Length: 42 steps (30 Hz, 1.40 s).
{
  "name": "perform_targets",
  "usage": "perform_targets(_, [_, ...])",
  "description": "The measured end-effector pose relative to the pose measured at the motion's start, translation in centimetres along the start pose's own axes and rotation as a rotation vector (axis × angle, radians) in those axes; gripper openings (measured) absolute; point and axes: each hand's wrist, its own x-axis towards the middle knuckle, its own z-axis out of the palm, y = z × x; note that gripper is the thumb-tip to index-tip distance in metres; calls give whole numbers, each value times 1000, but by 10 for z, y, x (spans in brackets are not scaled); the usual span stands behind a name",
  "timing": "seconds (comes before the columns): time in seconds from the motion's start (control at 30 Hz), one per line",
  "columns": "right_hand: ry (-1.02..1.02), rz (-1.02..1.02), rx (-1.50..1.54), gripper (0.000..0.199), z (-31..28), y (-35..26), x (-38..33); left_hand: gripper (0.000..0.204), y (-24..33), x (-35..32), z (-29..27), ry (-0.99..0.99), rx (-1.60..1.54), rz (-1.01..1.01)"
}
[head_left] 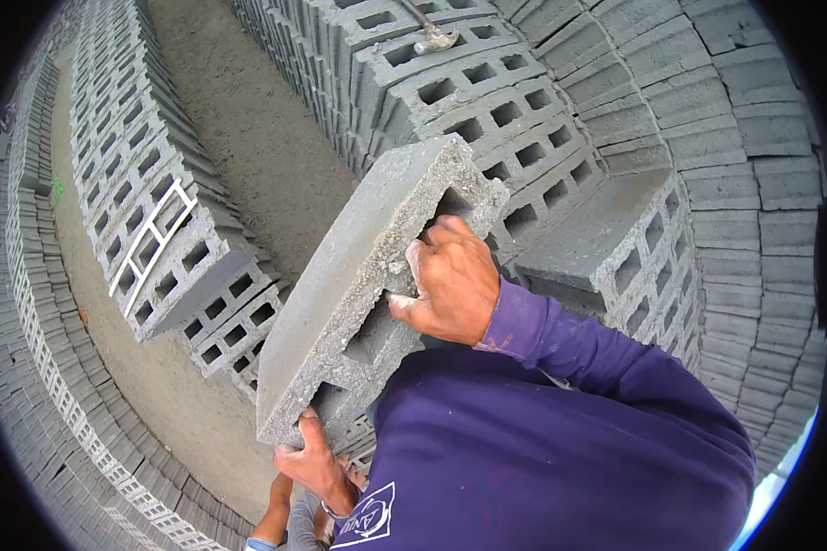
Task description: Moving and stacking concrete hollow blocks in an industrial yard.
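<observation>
A grey hollow concrete block [340,285] is held tilted in front of my purple shirt, its rough holed face turned toward me. My right hand [452,280] grips the upper part of that face, with fingers hooked into one hollow and the thumb at the edge of another. At the lower left end, my left hand [322,464] is closed on the block, its thumb at the lowest hollow. The left fingers are partly hidden. Just beyond the held block stands a stacked row of similar blocks [501,115], and another block [606,225] lies to the right of it.
A hammer [436,41] lies on the far row. A white ladder-shaped frame [152,243] rests on the left row of blocks [124,138]. Sandy ground [220,83] runs between the rows. Stacked blocks [744,184] line the right. A bare limb [276,510] shows at the bottom.
</observation>
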Motion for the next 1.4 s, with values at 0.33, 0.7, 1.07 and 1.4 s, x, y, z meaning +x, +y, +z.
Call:
perform_targets(0.33, [154, 307, -108, 40, -139, 164, -44, 60, 90, -57, 146, -582, 390, 497])
perform_targets(0.7, [157, 513, -220, 40, -180, 292, -123, 58, 110, -119, 257, -983, 250, 590])
perform_targets(1.07, [-14, 618, -167, 41, -181, 325, -127, 65, 107, -123, 267, -1165, 303, 619])
perform_targets(1.4, [-1, 706, -467, 45, -200, 252, -86, 57, 1, -2, 217, -1219, 177, 128])
